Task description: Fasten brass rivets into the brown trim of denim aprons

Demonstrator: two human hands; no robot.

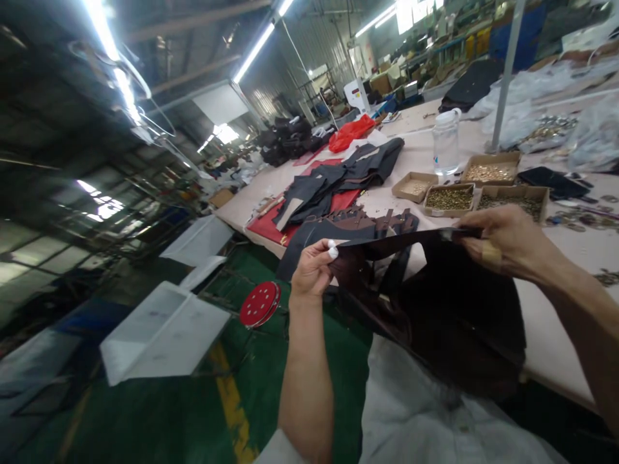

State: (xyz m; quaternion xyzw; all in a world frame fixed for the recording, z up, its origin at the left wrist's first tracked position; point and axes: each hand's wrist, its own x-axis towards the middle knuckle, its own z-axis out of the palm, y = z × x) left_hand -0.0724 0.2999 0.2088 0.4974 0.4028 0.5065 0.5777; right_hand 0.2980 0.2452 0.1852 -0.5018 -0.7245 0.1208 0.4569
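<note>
A dark brown and black bag (459, 309), seemingly leather, hangs in front of my body with its upper edge stretched between both hands. My left hand (312, 269) pinches one end of that edge; white coverings show on its fingertips. At the other end, my right hand (505, 240) grips the edge, with a tan wrap around one finger. A strap-like dark strip shows inside the fold. Just beyond the bag, dark panels with brown straps (358, 225) lie on the table (551, 309).
Small cardboard boxes of metal fittings (449, 198) stand behind my right hand, beside a clear water jug (445, 145). Dark cut pieces (333, 180) lie on red sheets farther back. Left of the table are a red stool (260, 303) and white bins (159, 332).
</note>
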